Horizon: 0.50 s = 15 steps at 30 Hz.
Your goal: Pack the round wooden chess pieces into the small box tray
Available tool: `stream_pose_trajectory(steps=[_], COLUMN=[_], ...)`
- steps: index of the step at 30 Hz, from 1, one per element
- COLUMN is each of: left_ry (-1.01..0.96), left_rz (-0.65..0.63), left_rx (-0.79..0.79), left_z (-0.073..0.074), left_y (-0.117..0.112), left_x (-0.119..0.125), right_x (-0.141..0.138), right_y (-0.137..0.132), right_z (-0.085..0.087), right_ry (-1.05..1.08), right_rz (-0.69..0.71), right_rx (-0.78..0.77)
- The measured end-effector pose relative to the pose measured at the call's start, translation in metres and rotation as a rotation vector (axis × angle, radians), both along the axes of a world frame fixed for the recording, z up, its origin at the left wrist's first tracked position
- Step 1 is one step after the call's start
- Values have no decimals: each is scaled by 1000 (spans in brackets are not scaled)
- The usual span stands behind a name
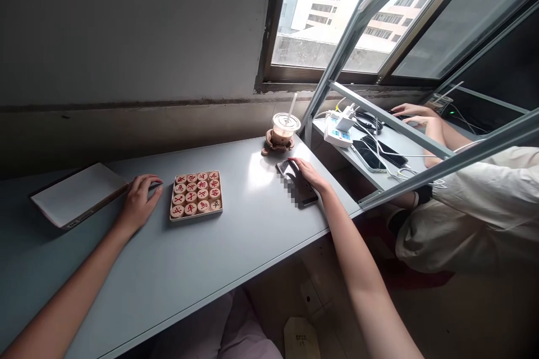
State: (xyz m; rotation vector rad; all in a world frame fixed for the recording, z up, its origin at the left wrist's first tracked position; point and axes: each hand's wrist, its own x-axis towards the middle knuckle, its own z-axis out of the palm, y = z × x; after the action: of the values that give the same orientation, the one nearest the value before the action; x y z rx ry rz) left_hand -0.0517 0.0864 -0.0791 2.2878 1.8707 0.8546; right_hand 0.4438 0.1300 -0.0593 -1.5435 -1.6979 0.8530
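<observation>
My left hand rests on the grey table with its fingers curled loosely, between a white flat box and a tray of round wooden chess pieces marked in red. It holds nothing I can see. My right hand lies flat with fingers stretched out over a dark phone lying on the table.
A plastic cup with a straw stands on a coaster near the window. Another person sits at the right, hands at a second table with a power strip, cables and two phones. Metal frame bars cross between.
</observation>
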Motion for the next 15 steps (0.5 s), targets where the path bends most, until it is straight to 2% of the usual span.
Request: stream_pose_trajectory(steps=[4,8,15], left_ry=[3,3,-49], left_rz=[-4,-5,-12], left_rx=[4,-5,-7], left_z=[0,-1,-2], left_y=[0,0,2], left_x=[-1,-2,-3], right_x=[-9,-10,-13], right_y=[-35,-66,-97], right_z=[6,13,12], right_ry=[76,61,58], right_rz=[34,24,16], right_rx=[-82,-175,-183])
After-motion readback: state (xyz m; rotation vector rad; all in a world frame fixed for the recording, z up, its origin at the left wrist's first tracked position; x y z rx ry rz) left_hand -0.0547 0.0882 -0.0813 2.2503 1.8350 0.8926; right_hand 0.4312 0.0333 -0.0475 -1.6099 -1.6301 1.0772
